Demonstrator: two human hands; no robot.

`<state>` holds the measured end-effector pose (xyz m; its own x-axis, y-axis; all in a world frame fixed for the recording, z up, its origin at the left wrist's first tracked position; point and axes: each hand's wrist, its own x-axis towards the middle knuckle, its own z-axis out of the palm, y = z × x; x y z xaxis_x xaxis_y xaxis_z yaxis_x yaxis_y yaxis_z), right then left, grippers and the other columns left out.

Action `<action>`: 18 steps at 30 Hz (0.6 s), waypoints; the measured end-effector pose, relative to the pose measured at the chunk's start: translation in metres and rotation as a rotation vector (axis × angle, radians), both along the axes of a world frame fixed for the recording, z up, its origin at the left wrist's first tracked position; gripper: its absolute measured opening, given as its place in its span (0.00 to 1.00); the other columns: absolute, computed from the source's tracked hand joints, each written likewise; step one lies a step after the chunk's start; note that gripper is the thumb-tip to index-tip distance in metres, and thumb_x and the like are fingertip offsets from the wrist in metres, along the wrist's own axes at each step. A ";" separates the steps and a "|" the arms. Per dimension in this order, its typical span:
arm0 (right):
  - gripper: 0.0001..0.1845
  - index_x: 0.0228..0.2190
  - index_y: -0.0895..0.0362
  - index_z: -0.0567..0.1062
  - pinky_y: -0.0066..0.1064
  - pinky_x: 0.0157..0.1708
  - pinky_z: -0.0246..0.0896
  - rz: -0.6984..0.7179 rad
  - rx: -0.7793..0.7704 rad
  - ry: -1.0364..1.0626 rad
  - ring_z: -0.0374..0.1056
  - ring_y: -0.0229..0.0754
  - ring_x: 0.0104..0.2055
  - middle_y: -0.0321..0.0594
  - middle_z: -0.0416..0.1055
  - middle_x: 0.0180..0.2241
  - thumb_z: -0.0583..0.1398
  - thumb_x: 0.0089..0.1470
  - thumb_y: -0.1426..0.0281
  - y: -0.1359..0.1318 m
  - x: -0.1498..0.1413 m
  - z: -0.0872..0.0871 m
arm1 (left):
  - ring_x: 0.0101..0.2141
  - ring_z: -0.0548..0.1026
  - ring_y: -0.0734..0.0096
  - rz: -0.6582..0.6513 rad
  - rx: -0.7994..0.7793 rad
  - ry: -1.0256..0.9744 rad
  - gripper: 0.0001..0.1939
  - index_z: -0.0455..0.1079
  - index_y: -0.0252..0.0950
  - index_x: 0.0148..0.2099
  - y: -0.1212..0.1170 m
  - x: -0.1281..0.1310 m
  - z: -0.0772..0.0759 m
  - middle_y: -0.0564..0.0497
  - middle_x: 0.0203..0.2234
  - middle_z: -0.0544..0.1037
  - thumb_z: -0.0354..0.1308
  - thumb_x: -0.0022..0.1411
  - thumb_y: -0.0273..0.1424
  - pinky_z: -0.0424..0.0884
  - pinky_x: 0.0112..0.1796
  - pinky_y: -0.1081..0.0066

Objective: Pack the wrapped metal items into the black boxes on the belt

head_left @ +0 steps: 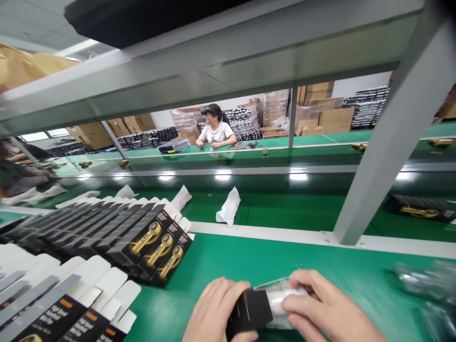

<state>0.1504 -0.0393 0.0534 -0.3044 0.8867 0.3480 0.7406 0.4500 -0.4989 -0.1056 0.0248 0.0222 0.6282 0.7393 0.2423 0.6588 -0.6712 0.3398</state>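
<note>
My left hand [217, 311] grips a black carton [249, 308] low in the view. My right hand [320, 304] holds a transparent plastic-wrapped white item [281, 299], whose end sits at the carton's open mouth. Both hands rest just above the green bench top [199, 280]. To their left stand several rows of black cartons [142, 242] printed with a gold tool, their white flaps raised. More black cartons with open white flaps [60, 308] fill the lower left corner.
Blurred transparent plastic-wrapped items [427, 285] lie at the right edge. A grey steel shelf frame [402, 128] crosses overhead. Beyond it are a white paper scrap [228, 206], a black carton [420, 207], a seated co-worker [215, 128], and stacked cardboard boxes [317, 107].
</note>
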 end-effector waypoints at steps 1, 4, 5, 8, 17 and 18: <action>0.13 0.39 0.47 0.71 0.25 0.38 0.66 -0.003 -0.010 -0.029 0.67 0.37 0.39 0.36 0.66 0.41 0.57 0.53 0.76 0.001 0.000 -0.001 | 0.42 0.73 0.60 0.010 0.001 0.000 0.29 0.62 0.47 0.52 0.000 0.003 0.000 0.52 0.40 0.74 0.65 0.47 0.41 0.70 0.45 0.63; 0.12 0.40 0.52 0.71 0.22 0.40 0.65 0.016 -0.043 0.020 0.67 0.36 0.40 0.38 0.66 0.40 0.57 0.54 0.76 0.003 -0.002 -0.008 | 0.39 0.73 0.62 -0.011 -0.002 0.006 0.28 0.62 0.46 0.52 0.000 0.008 0.003 0.52 0.40 0.74 0.63 0.50 0.44 0.71 0.40 0.67; 0.11 0.40 0.53 0.72 0.22 0.40 0.65 0.024 -0.050 0.039 0.67 0.36 0.40 0.39 0.66 0.40 0.58 0.54 0.76 0.003 -0.002 -0.011 | 0.40 0.73 0.62 -0.038 0.004 0.013 0.28 0.61 0.46 0.53 0.000 0.009 0.004 0.52 0.40 0.74 0.62 0.51 0.45 0.70 0.41 0.67; 0.10 0.40 0.53 0.73 0.22 0.41 0.65 0.018 -0.088 0.087 0.67 0.36 0.41 0.39 0.68 0.40 0.57 0.55 0.74 0.004 0.004 -0.018 | 0.40 0.72 0.62 -0.103 0.001 0.061 0.28 0.61 0.46 0.53 0.000 0.010 0.009 0.52 0.40 0.74 0.61 0.52 0.45 0.68 0.44 0.66; 0.16 0.46 0.47 0.70 0.34 0.41 0.70 -0.399 0.155 -0.167 0.68 0.46 0.47 0.41 0.69 0.48 0.56 0.57 0.57 -0.018 0.073 -0.072 | 0.43 0.70 0.57 0.008 -0.084 0.138 0.22 0.60 0.44 0.54 0.080 0.073 0.046 0.50 0.44 0.72 0.56 0.57 0.40 0.66 0.42 0.61; 0.19 0.47 0.47 0.71 0.38 0.39 0.72 -0.349 0.215 -0.269 0.68 0.50 0.46 0.43 0.69 0.48 0.58 0.55 0.55 -0.019 0.072 -0.082 | 0.42 0.71 0.56 0.001 -0.071 0.137 0.22 0.61 0.42 0.53 0.097 0.092 0.046 0.48 0.43 0.72 0.56 0.57 0.41 0.66 0.41 0.62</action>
<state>0.2227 -0.0585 -0.0283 -0.1058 0.8686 0.4841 0.9556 0.2234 -0.1921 -0.0138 0.1220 0.0681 0.6514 0.7519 0.1012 0.7026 -0.6482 0.2935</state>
